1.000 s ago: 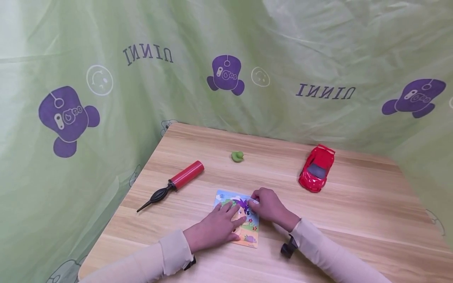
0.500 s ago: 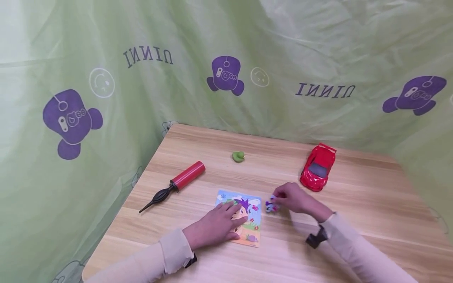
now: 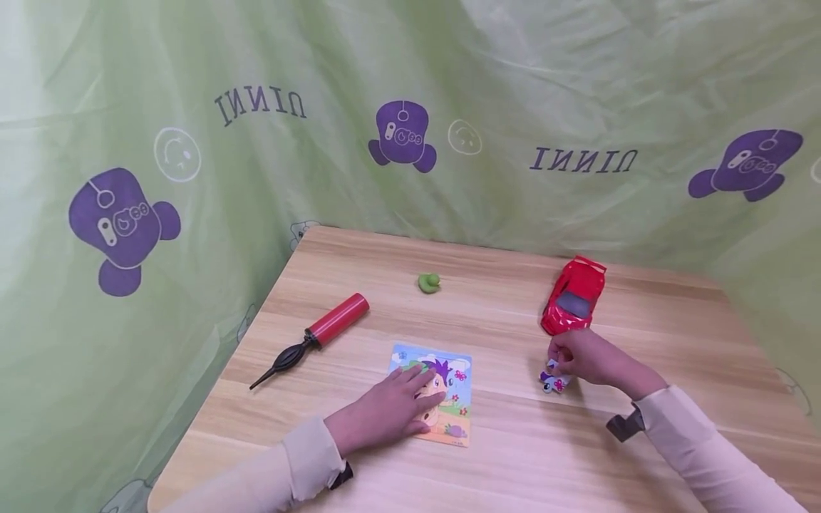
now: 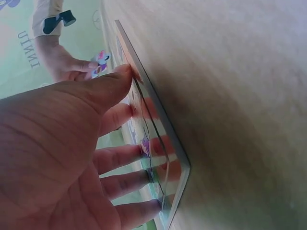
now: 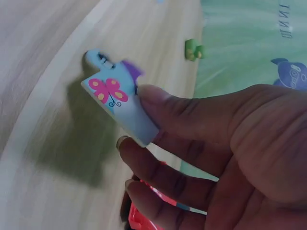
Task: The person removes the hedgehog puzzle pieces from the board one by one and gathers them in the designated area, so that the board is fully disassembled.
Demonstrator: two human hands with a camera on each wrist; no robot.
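Observation:
A picture puzzle in a flat square tray lies on the table, showing a purple-haired cartoon figure, flowers and a butterfly. My left hand rests on its left part with spread fingers and covers some of the picture. In the left wrist view, the thumb and fingertips touch the puzzle's face near the tray rim. Off to the right, my right hand pinches a puzzle piece between thumb and fingers. That piece is pale blue with a pink butterfly and a bit of purple, held just above the table.
A red toy car stands right behind the right hand. Towards the back sits a small green toy duck. A red hand pump with a black nozzle lies on the left. Green printed fabric hangs behind the wooden table.
My right hand has lifted the butterfly piece from the puzzle's upper right and carried it right, to just in front of the car. The left hand has stayed on the puzzle.

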